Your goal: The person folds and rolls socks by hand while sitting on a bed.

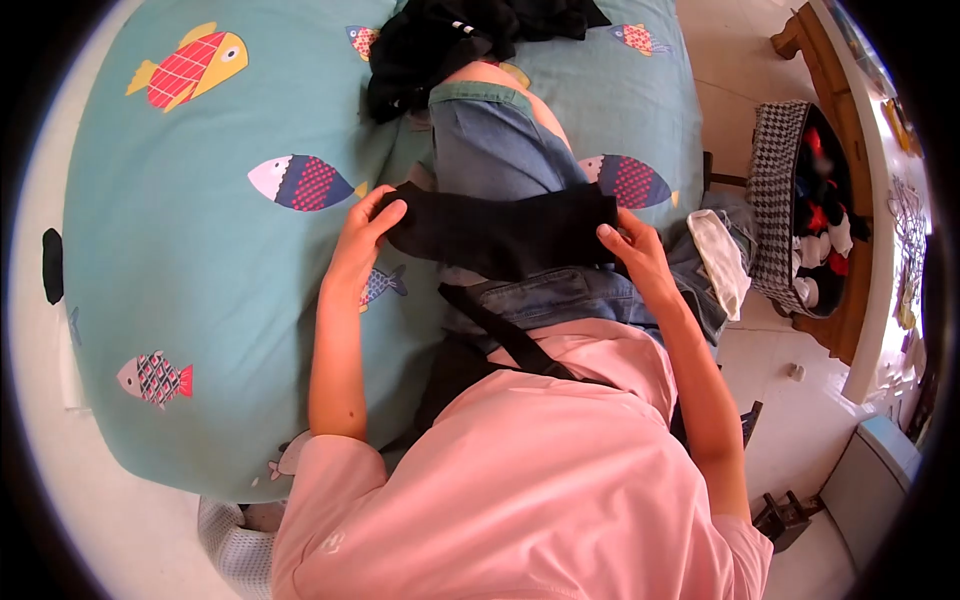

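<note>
A black sock [500, 230] is stretched sideways above my lap, over my denim shorts [490, 150]. My left hand [365, 228] pinches its left end between thumb and fingers. At the other end, the straight-edged opening, my right hand [635, 248] grips the fabric with the thumb on top. Just right of that hand a white cloth item [718, 262], perhaps a sock, lies on some blue denim fabric.
A teal fish-print bedspread [220, 270] covers the bed under me. Black clothes [440, 45] are heaped at its far side. To the right, a houndstooth basket [776, 205] holds red, white and black items near a wooden furniture piece [835, 335]. A black item [52, 266] is at far left.
</note>
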A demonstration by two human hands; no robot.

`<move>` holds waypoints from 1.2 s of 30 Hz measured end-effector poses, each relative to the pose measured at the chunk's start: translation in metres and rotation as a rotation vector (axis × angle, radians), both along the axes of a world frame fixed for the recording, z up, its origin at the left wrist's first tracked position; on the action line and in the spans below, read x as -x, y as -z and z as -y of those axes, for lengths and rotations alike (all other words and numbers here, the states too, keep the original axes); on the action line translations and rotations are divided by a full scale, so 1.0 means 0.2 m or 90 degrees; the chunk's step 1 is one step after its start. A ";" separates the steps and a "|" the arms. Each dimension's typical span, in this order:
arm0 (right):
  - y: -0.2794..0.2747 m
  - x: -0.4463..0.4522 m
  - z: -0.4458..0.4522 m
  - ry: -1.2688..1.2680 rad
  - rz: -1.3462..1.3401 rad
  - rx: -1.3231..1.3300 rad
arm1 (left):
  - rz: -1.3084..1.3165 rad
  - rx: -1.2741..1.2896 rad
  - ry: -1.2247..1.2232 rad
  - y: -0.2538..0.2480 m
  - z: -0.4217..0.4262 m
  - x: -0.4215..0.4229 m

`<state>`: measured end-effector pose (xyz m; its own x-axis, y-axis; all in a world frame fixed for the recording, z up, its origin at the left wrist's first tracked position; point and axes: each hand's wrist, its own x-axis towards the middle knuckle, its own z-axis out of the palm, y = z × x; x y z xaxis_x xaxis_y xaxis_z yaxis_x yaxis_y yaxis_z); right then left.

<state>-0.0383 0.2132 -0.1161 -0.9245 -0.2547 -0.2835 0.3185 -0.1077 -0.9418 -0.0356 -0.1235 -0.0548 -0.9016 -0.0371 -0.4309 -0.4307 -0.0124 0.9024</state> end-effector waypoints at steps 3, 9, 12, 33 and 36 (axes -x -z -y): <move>0.02 0.02 0.06 0.023 -0.054 -0.041 | -0.059 -0.095 -0.005 -0.12 -0.06 -0.05; 0.06 0.03 0.03 0.009 -0.122 -0.193 | -0.088 -0.089 0.059 -0.24 -0.05 -0.09; 0.01 -0.01 0.01 0.033 -0.088 -0.158 | -0.041 -0.088 0.052 -0.24 -0.02 -0.10; -0.56 -0.19 -0.35 0.238 -0.153 0.310 | -0.463 0.100 0.212 -0.45 -0.33 -0.08; -0.61 -0.16 -0.46 0.055 -0.316 0.266 | -0.776 0.307 0.165 -0.47 -0.32 -0.05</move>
